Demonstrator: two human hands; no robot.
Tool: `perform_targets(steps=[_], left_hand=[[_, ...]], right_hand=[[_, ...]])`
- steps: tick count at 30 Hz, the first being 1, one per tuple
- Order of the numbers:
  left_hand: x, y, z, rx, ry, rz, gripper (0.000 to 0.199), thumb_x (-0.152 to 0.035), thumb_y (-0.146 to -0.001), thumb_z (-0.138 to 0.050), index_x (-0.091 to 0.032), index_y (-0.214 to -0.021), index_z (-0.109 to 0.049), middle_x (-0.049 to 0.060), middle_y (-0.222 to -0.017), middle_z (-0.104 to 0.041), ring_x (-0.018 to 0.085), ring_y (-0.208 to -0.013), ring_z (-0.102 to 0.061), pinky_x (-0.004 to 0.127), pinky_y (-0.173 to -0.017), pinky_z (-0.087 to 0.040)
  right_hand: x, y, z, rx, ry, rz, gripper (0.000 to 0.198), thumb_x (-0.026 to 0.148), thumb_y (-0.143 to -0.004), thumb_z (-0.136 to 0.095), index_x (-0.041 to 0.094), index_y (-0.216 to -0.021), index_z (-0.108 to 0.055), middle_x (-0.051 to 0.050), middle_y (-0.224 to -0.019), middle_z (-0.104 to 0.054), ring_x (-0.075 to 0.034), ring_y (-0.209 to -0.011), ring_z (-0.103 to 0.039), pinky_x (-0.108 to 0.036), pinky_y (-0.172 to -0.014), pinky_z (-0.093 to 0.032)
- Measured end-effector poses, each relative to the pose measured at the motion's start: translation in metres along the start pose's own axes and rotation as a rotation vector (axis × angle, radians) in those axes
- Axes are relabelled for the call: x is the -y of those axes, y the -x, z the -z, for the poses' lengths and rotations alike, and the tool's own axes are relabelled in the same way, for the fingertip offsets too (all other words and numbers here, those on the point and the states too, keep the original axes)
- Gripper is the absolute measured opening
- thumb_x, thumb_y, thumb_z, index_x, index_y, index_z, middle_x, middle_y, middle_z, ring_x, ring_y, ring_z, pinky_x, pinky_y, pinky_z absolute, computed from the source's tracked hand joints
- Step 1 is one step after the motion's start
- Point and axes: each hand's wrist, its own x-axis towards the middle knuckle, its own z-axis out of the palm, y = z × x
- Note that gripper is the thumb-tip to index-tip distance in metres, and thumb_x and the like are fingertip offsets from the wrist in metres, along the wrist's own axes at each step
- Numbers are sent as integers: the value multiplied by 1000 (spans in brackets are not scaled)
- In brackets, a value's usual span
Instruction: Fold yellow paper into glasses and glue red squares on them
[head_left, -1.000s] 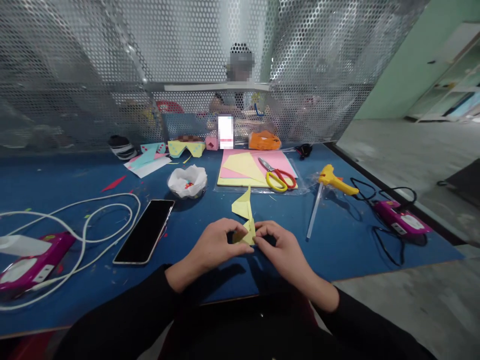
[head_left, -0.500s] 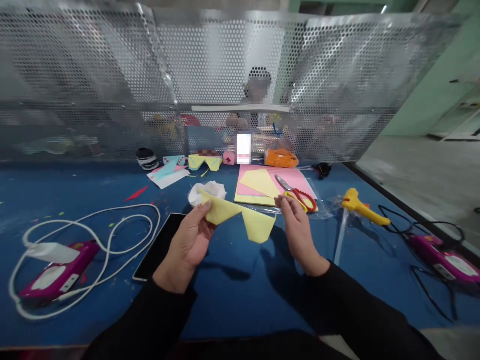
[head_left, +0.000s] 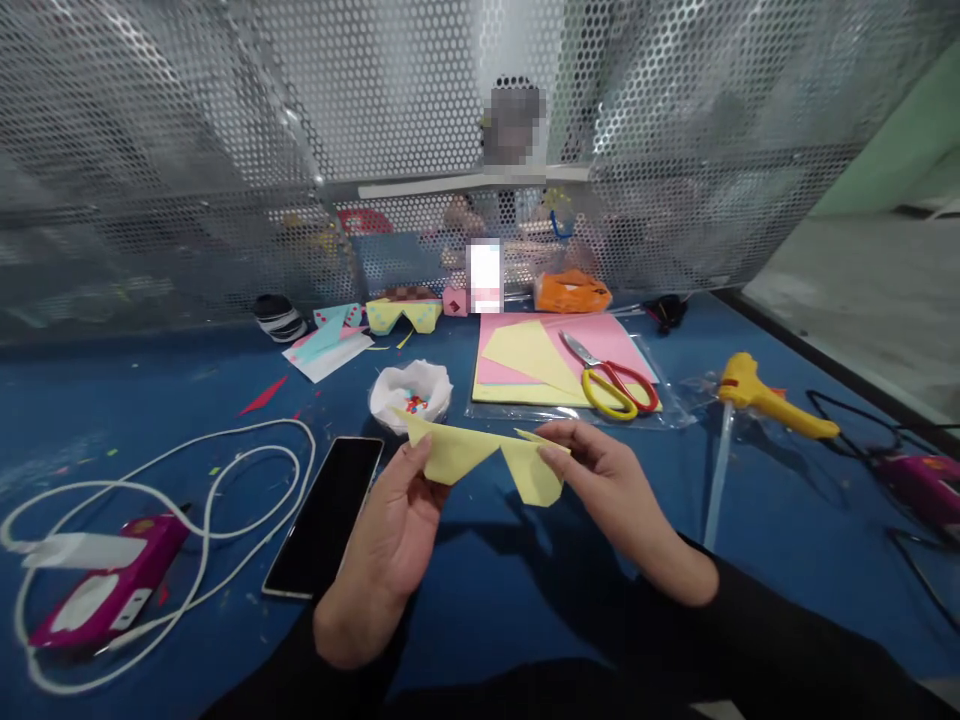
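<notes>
A pair of yellow paper glasses (head_left: 461,452) is held up above the blue table, its two lens-shaped flaps hanging down. My left hand (head_left: 390,530) pinches its left end between thumb and fingers. At the right end my right hand (head_left: 611,490) grips the paper, thumb in front and fingers behind. Just beyond the paper stands a white bowl (head_left: 386,402) lined with white material, with small red and blue bits inside. Past my right hand, red-and-yellow-handled scissors (head_left: 611,385) lie on sheets of pink and yellow paper (head_left: 517,385).
A black phone (head_left: 326,520) lies left of my left hand. Farther left are a white cable (head_left: 217,540) and a magenta power strip (head_left: 112,585). A yellow glue gun (head_left: 772,400) rests at right. Finished-looking yellow paper glasses (head_left: 405,316) stand before the perforated metal screen (head_left: 420,110).
My right hand has closed onto the right end of the paper glasses, which it was just beside before. The view has tilted down slightly, and the bowl's contents now show.
</notes>
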Motion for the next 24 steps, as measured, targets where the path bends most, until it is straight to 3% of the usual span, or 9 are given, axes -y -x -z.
perform_targets(steps=[3, 6, 9, 11, 13, 18, 24], left_hand=[[4, 1, 4, 55, -61, -36, 20, -23, -90, -65, -13, -107, -70, 10, -104, -73, 17, -88, -69, 27, -76, -57], [4, 1, 9, -28, -187, -228, 31, -37, -86, -69, -18, -111, -69, 8, -108, -72, 17, -92, -67, 24, -69, -54], [2, 0, 12, -119, -336, -433, 30, -33, -82, -73, -22, -110, -71, 5, -117, -71, 17, -104, -65, 21, -74, -51], [2, 0, 13, -75, -450, -491, 32, -31, -79, -76, -23, -110, -72, 5, -122, -70, 18, -109, -63, 22, -83, -50], [3, 2, 14, -23, -556, -472, 37, -29, -72, -81, -23, -107, -74, 5, -114, -73, 20, -101, -67, 25, -83, -52], [6, 2, 15, -9, -595, -351, 24, -32, -64, -86, -17, -81, -77, 1, -70, -73, 15, -63, -63, 22, -58, -49], [5, -1, 19, 50, -504, -217, 30, -43, -65, -83, -17, -77, -74, 1, -65, -70, 12, -56, -60, 22, -57, -49]], right_hand=[[0, 1, 2, -5, 2, -17, 25, 44, -81, -64, 20, -86, -70, 0, -73, -66, -14, -64, -55, -26, -58, -43], [1, 2, 6, -43, -1, 3, 24, 44, -81, -65, 21, -84, -70, 0, -70, -65, -13, -62, -54, -26, -57, -42], [1, 2, 7, -52, -2, 27, 24, 44, -81, -65, 21, -84, -71, 0, -68, -65, -14, -60, -53, -27, -55, -42], [1, 2, 7, -41, 15, 43, 24, 44, -81, -65, 21, -83, -71, 0, -68, -65, -14, -59, -53, -27, -54, -42], [2, 2, 7, -27, 49, 74, 23, 44, -82, -64, 22, -82, -71, 0, -68, -65, -14, -60, -54, -28, -55, -42], [2, 4, 7, -4, 142, 153, 22, 42, -83, -61, 22, -80, -71, 0, -70, -66, -15, -62, -55, -28, -58, -43], [-3, 0, 6, 10, 18, 37, 25, 43, -81, -64, 21, -92, -69, 0, -73, -63, -14, -62, -52, -27, -56, -40]])
